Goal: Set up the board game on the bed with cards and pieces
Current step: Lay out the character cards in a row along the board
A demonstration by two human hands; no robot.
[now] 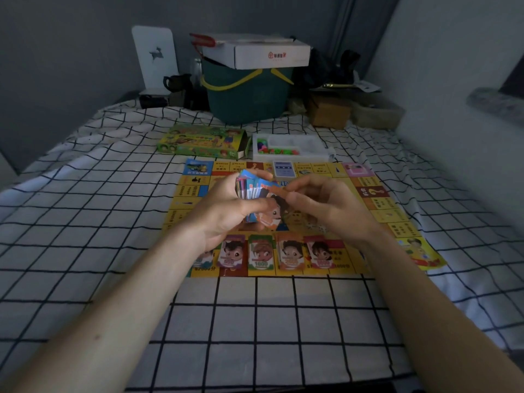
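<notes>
L grip w/ cards over bed

The scene is dim, with a cool blue-grey cast. The light falls from the right: the wall right of the board is the palest surface, and the sheet is brighter below and right of the board, greyer to its left. Behind the board, the bucket and its clutter sink into shadow. No glare shows. The wide lens bends the sheet's grid lines towards the edges. Print on the board is soft and unreadable, and the forearms blur at the bottom corners.
</notes>
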